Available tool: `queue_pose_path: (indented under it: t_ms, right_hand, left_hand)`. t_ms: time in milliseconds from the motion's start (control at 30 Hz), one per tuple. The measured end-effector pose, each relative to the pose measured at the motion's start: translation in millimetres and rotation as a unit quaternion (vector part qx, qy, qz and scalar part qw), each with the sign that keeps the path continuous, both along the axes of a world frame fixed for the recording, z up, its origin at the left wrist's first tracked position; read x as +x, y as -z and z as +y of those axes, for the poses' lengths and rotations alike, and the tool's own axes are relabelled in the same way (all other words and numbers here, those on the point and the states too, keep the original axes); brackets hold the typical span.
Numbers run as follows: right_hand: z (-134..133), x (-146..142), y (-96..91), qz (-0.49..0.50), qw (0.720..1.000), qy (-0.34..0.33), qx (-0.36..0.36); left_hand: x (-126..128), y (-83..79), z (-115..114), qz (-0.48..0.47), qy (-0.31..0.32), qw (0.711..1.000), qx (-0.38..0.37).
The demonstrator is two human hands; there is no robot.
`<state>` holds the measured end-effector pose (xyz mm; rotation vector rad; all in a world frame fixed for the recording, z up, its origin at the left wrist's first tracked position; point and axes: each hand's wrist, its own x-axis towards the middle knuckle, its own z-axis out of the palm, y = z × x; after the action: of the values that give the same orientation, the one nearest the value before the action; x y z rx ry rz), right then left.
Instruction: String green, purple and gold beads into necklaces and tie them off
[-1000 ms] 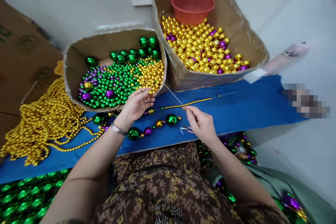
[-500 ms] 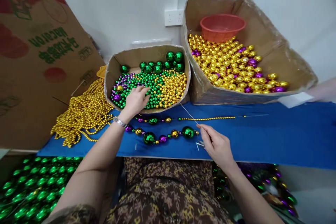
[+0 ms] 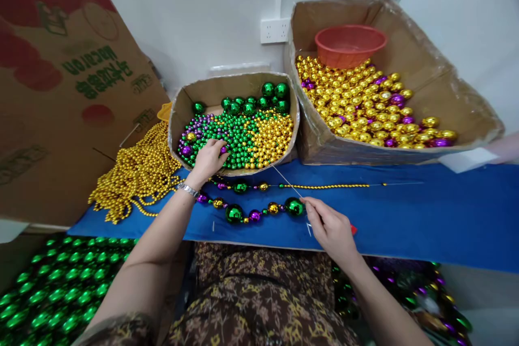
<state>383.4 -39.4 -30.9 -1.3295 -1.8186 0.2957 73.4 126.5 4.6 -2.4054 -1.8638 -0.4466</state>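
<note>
At the front of the small cardboard box (image 3: pixel 295 135), my left hand (image 3: pixel 207 162) reaches in over small green beads (image 3: pixel 237 146). Its thumb and fingers are closed on a small purple bead (image 3: pixel 223 150). My right hand (image 3: pixel 333 227) pinches a thin pale string (image 3: pixel 288 181), which slants up left to the box's front rim. Just left of those fingers, a large green ball (image 3: pixel 294 206) ends the visible part of a strand of mixed beads (image 3: pixel 254 215) lying on the blue table cover (image 3: pixel 409 216). Behind it lies a second strand (image 3: pixel 332 186) with small gold beads.
Gold bead chains (image 3: pixel 135 165) are heaped at the left beside a tall carton (image 3: pixel 48 135). A larger box (image 3: pixel 324 151) on the right holds gold and purple balls and a red basin (image 3: pixel 351 46). Green balls (image 3: pixel 60 281) lie below the table's left end.
My left hand has drawn slightly back and closed, and a purple bead now shows at its fingertips. A small red object has come into sight beside my right hand. The view has shifted slightly.
</note>
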Motion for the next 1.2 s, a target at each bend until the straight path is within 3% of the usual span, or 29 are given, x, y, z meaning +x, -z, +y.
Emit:
queue_pose_path:
  t_ms: [200,333,467,567,633,667,700,733,800,867,900,1000,1200]
  right_hand:
    - [-1,0,-0.6,-0.012,1.000,-0.006,0.017]
    - [-1,0,-0.2,-0.026,0.999,-0.002,0.019]
    - [0,-2,2.1,-0.027,1.000,-0.002,0.012]
    - [1,-7,3.3,-0.013,1.000,-0.012,0.006]
    - [0,-11,3.0,-0.009,1.000,-0.020,0.002]
    - [0,-14,2.6,-0.010,1.000,-0.023,0.000]
    - [0,-16,2.0,-0.011,1.000,-0.026,-0.001]
    - [-1,-19,1.5,-0.011,1.000,-0.029,0.001]
    - [-2,-23,0.8,-0.015,0.999,-0.034,0.011]
    - [-3,-25,0.6,-0.025,0.999,-0.035,0.027]
    - [-3,-25,0.7,-0.032,0.998,-0.034,0.034]
    - [-5,-23,0.7,-0.045,0.998,-0.027,0.038]
    - [-6,-21,0.6,-0.046,0.998,-0.022,0.034]
  left_hand:
    - [1,-2.3,-2,0.012,0.035,0.999,-0.010]
    - [-26,-17.0,-1,0.076,-0.062,0.994,0.037]
    - [-63,-23.1,3,0.145,-0.125,0.980,-0.052]
    - [-69,-23.9,1,0.068,-0.126,0.989,-0.040]
    - [-55,-25.3,-4,-0.091,-0.101,0.991,-0.010]
    - [-43,-26.1,-9,-0.206,-0.078,0.975,-0.014]
    - [-29,-26.8,-14,-0.332,-0.046,0.941,-0.037]
    - [-13,-27.3,-19,-0.465,-0.016,0.882,-0.074]
    - [18,-27.3,-32,-0.659,0.036,0.731,-0.172]
    - [45,-26.2,-43,-0.748,0.049,0.616,-0.240]
    - [56,-25.2,-48,-0.771,0.048,0.578,-0.262]
    - [78,-22.3,-59,-0.806,0.030,0.515,-0.290]
    - [91,-19.3,-65,-0.827,0.003,0.482,-0.289]
